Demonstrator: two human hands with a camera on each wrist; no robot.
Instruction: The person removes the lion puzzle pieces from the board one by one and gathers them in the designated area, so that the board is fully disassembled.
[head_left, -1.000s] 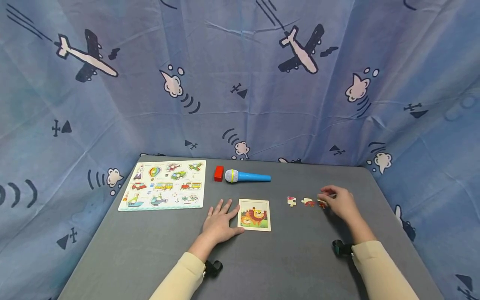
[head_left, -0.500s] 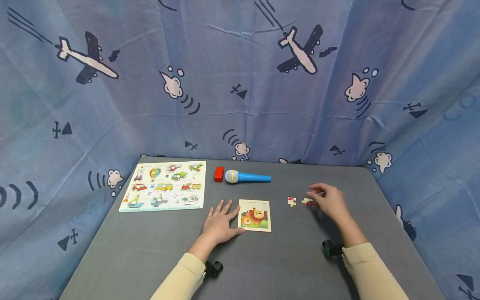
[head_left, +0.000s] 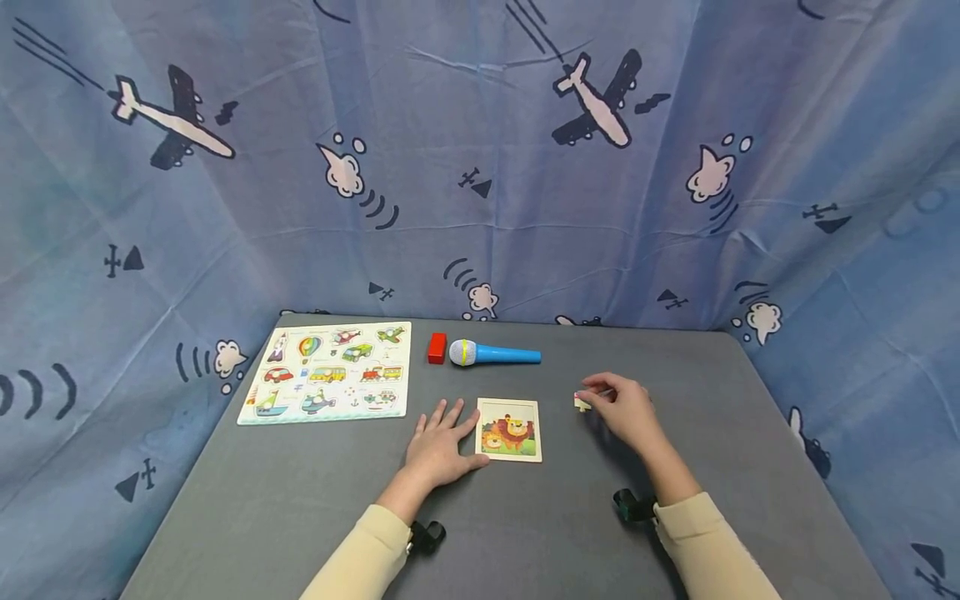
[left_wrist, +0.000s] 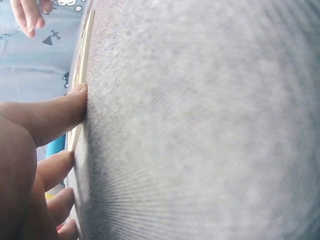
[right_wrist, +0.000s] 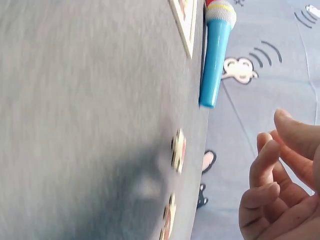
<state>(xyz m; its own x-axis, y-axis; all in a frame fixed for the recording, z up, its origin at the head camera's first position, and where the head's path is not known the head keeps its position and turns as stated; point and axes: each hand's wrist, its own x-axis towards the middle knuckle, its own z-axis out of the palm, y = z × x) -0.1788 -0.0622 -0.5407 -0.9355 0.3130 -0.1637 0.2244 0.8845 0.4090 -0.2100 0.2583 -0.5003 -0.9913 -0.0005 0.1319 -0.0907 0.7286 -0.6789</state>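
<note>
My left hand (head_left: pixel 438 450) lies spread on the table, its thumb and index finger touching the left edge of a small wooden lion picture board (head_left: pixel 508 430). In the left wrist view the thumb tip meets the rim of that board (left_wrist: pixel 84 55). My right hand (head_left: pixel 626 408) hovers over loose jigsaw pieces with loosely bent fingers, holding nothing. One white-and-red jigsaw piece (head_left: pixel 581 402) shows beside its fingertips; the hand hides whatever lies beneath it. From the right wrist, that jigsaw piece (right_wrist: pixel 178 151) and another jigsaw piece (right_wrist: pixel 169 217) are seen on the table, apart from the fingers.
A blue toy microphone (head_left: pixel 502 355) and a red block (head_left: pixel 437 348) lie behind the lion board. To the left is a large vehicle picture board (head_left: pixel 326 372). A patterned blue curtain (head_left: pixel 420 167) rises behind the grey table (head_left: pixel 525 533).
My right hand has moved leftward over the row of jigsaw pieces, from the rightmost one toward the leftmost. My left hand has stayed in place at the lion board.
</note>
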